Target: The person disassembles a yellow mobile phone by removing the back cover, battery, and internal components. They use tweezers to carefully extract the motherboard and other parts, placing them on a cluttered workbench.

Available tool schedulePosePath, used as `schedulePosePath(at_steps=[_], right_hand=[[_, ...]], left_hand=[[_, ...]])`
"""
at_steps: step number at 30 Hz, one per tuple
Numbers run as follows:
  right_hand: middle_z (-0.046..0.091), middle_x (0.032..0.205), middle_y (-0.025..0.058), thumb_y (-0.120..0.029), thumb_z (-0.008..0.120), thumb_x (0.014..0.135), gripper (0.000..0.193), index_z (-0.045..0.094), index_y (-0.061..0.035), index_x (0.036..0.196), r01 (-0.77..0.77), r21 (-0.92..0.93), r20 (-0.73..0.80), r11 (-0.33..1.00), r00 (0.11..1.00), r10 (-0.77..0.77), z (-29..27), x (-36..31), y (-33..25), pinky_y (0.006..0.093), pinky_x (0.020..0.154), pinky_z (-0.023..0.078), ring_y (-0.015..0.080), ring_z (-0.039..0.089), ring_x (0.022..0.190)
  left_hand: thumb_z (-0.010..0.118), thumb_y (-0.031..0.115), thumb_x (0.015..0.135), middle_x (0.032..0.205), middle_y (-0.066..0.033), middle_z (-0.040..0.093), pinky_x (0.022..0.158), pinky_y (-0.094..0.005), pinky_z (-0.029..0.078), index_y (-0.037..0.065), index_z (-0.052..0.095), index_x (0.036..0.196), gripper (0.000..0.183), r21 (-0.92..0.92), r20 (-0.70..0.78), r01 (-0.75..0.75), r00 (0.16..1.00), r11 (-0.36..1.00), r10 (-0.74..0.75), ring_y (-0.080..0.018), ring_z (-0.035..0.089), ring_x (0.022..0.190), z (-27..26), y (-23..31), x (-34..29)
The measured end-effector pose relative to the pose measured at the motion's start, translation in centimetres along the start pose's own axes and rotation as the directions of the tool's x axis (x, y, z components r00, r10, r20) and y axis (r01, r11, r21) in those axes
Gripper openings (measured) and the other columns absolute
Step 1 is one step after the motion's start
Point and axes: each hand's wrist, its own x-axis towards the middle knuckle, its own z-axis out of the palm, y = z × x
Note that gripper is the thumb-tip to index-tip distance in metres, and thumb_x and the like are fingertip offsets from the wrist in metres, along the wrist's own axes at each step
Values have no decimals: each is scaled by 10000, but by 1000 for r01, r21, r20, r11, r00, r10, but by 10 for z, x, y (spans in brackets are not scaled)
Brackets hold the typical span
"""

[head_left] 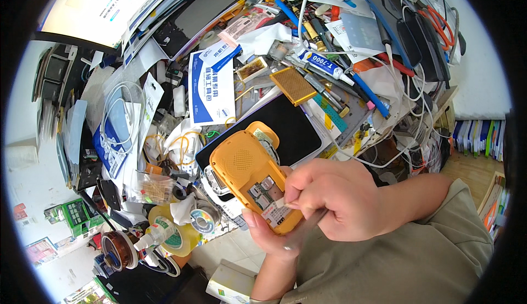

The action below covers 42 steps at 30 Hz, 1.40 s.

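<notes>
My left hand (270, 239) holds an orange mobile phone (235, 160) tilted, back side up, its thumb along the lower left edge. The back is uncovered at the battery bay (268, 195), showing card slots and a white label. Over the bay, my right hand (340, 197) is closed, its thumb and forefinger pinched near a small whitish piece at the slots. A slim grey metal tool (307, 230), blurred, sticks out below that hand; its other end is hidden. Beyond the phone lies a black-screened tablet (285, 131), with a rounded orange part (264, 132) by the phone's edge.
Clutter covers the bench: a gold-coloured mesh tray (292, 86), a blue-and-white glue tube (324, 65), pens, cables and blue-white printed packets (211, 92). A solder wire spool (204, 220) and a spray bottle (156, 234) stand at left. A lit screen (93, 7) is at upper left.
</notes>
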Motion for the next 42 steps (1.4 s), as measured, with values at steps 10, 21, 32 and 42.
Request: schedulePosePath(at_steps=[10, 21, 32, 42], right_hand=[[721, 967, 86, 81, 760, 727, 238, 689, -62, 903, -29, -16, 40, 999, 999, 30, -6, 12, 0, 332, 648, 568, 251, 714, 777], [707, 885, 121, 78, 776, 715, 258, 718, -15, 949, 31, -112, 112, 993, 994, -19, -11, 5, 12, 324, 563, 537, 266, 700, 724], [675, 805, 74, 38, 769, 790, 159, 696, -30, 914, -52, -129, 145, 990, 987, 70, -15, 14, 3, 336, 539, 484, 252, 662, 654], [665, 906, 55, -7, 825, 769, 261, 740, -48, 1012, -112, -89, 151, 990, 981, 124, -19, 12, -5, 309, 555, 491, 186, 639, 659]], left_hand=[[371, 639, 1002, 1297, -173, 565, 1017, -416, 454, 20, 378, 1459, 770, -59, 145, -101, 983, 993, 109, -263, 558, 1201, -14, -7, 3], [387, 617, 1033, 1442, -139, 498, 1126, -422, 419, 50, 333, 1529, 755, -292, 470, -139, 841, 946, 268, -276, 517, 1336, -26, -20, 10], [352, 562, 1057, 1386, -135, 513, 1111, -409, 398, 20, 356, 1472, 683, 118, 184, -225, 962, 967, 201, -254, 512, 1314, -20, -28, 4], [305, 627, 1027, 1394, -182, 494, 1123, -425, 366, -14, 322, 1476, 782, 133, 207, -241, 955, 961, 211, -299, 510, 1289, -18, -22, -2]])
